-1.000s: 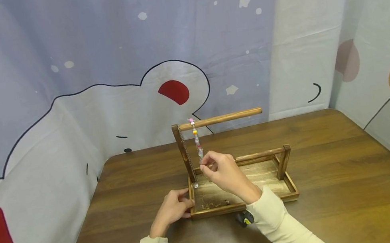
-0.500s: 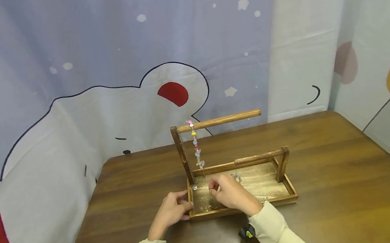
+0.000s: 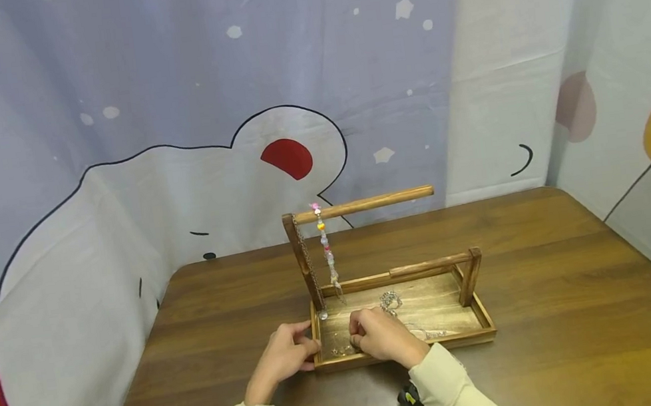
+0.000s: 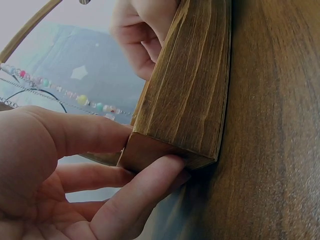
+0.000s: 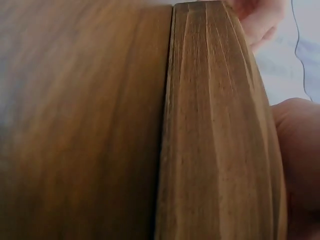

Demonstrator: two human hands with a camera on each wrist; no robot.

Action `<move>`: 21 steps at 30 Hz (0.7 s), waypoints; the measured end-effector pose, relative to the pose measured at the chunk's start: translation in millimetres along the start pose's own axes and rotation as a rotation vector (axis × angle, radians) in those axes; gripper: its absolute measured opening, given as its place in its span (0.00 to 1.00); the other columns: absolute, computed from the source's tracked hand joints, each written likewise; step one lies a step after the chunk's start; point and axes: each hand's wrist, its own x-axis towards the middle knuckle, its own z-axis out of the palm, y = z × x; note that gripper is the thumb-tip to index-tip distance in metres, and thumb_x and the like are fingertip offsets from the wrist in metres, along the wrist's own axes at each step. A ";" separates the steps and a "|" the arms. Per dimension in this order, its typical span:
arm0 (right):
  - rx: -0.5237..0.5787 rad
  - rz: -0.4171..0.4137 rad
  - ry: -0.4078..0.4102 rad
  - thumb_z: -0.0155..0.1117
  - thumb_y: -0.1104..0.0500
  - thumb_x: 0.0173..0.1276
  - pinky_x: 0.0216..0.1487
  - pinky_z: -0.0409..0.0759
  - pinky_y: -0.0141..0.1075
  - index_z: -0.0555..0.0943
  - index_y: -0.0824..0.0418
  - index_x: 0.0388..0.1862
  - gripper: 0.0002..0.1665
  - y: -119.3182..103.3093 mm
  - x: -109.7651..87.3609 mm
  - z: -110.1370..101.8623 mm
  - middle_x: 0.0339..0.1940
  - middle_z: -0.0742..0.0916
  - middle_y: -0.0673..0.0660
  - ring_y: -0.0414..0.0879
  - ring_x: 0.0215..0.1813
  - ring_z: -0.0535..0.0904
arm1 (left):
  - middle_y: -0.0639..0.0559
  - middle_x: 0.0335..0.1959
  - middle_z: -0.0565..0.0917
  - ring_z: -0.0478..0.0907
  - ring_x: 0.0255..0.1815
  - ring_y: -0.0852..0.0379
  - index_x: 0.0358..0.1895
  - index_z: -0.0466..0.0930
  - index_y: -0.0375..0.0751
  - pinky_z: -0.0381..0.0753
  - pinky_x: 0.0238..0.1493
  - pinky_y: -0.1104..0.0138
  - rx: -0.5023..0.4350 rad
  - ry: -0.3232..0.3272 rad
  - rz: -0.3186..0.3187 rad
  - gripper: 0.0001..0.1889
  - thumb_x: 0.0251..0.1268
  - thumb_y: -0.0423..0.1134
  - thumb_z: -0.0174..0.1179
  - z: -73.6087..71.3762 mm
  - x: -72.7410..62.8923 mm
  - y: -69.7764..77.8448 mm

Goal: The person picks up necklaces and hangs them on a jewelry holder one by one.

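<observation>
My left hand (image 3: 287, 353) grips the left end wall of a wooden jewelry stand (image 3: 464, 340), with the thumb (image 4: 145, 192) on the outside and the index finger over the rim. Inside the tray, my right hand (image 3: 383, 336) reaches down near the front wall, fingers bent towards a thin gold-toned chain (image 3: 342, 350). I cannot tell whether its fingertips pinch the chain. A beaded strand (image 3: 326, 246) in pink, yellow and clear beads hangs from the upper bar (image 3: 380, 202). Left of it, a fine chain (image 3: 308, 258) with a small pendant hangs beside the post.
A silver chain bracelet (image 3: 391, 301) lies in the tray behind my right hand, and more thin jewelry (image 3: 433, 334) lies right of it. A lower bar (image 3: 431, 263) runs from the right post. The stand sits on a brown table (image 3: 567, 309) before a printed curtain (image 3: 195, 64).
My right hand has let go of the beaded strand's lower end and moved down into the tray's front left. The strand hangs free from the bar. My left hand stays on the end wall.
</observation>
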 end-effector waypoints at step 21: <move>-0.100 0.120 0.045 0.50 0.74 0.38 0.19 0.68 0.31 0.73 0.53 0.16 0.15 9.7 -0.6 -7.5 0.19 0.74 0.46 0.40 0.23 0.69 | 0.41 0.31 0.83 0.81 0.27 0.54 0.61 0.63 0.21 0.84 0.24 0.65 0.009 -0.002 0.005 0.29 0.57 0.30 0.58 -0.8 -1.6 -1.0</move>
